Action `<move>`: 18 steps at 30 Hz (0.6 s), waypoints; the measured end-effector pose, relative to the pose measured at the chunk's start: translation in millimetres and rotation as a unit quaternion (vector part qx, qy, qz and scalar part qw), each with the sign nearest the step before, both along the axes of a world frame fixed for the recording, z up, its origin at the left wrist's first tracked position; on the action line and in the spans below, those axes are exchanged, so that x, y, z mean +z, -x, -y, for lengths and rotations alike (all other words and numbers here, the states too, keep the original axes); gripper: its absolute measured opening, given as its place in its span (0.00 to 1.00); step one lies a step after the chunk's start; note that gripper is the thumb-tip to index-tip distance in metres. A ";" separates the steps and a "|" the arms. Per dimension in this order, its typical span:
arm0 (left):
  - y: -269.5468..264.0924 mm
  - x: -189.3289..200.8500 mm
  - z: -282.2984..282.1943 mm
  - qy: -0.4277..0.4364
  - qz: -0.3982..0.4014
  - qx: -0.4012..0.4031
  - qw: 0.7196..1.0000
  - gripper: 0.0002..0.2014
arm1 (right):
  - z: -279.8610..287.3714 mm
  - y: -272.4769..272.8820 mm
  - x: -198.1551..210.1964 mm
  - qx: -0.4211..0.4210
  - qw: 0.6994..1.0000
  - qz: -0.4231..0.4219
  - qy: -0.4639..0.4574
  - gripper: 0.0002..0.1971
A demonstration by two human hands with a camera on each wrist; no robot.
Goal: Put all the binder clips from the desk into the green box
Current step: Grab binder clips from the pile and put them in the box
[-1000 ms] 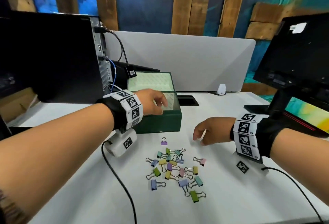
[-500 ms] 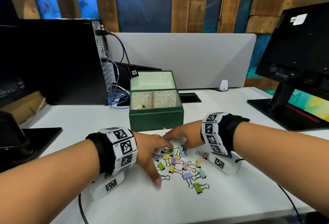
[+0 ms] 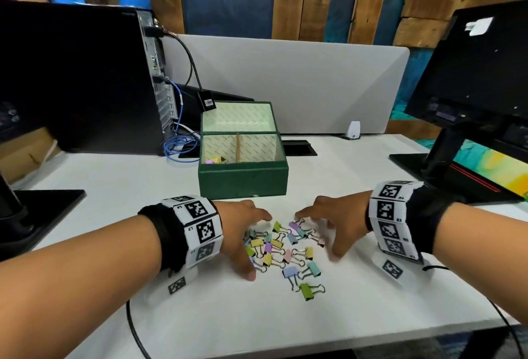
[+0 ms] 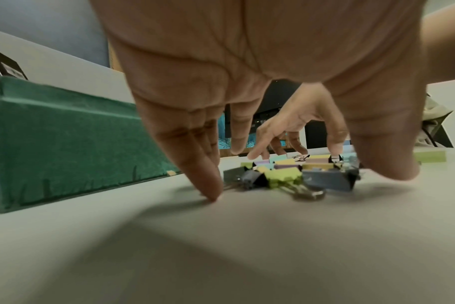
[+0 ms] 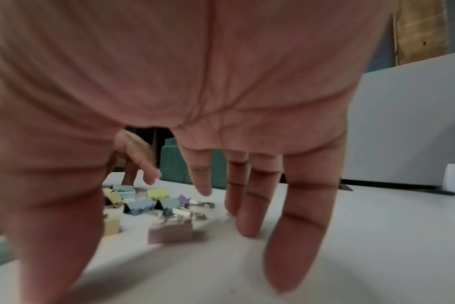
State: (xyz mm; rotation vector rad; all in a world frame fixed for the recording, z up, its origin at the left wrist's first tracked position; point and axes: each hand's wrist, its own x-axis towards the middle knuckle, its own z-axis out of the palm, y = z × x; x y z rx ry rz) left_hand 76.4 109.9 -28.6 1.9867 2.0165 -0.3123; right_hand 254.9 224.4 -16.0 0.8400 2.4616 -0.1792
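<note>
Several pastel binder clips (image 3: 283, 247) lie in a loose pile on the white desk, in front of the green box (image 3: 243, 181). The box's lid stands open, and a few clips (image 3: 214, 160) lie in its left compartment. My left hand (image 3: 248, 244) is at the pile's left edge with its fingers spread, and one fingertip (image 4: 208, 185) touches the desk beside the clips (image 4: 286, 172). On the pile's right side, my right hand (image 3: 317, 234) has spread fingers (image 5: 247, 205) reaching down to the desk next to the clips (image 5: 153, 203). Neither hand holds a clip.
A black computer tower (image 3: 85, 78) with a blue cable (image 3: 180, 144) stands left of the box. A monitor stand (image 3: 457, 158) is at the right and a black base (image 3: 43, 201) at the left. A grey divider (image 3: 285, 81) closes the back.
My left hand came back from above the box down to the pile. The right hand moved in to the clips too. Both now flank the pile with fingers spread wider.
</note>
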 end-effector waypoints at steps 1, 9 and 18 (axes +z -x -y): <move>-2.0 -0.5 -1.6 0.002 -0.004 0.000 1.000 0.51 | -0.1 0.8 -2.5 -0.005 1.000 0.007 0.002 0.48; -9.6 -4.5 -9.9 -0.004 0.000 -0.008 1.000 0.34 | 6.0 26.0 -13.6 -0.008 0.996 -0.086 0.030 0.32; -2.7 -9.0 -11.2 -0.018 0.027 0.004 0.999 0.24 | 5.1 25.7 -18.9 0.009 0.989 -0.148 0.005 0.16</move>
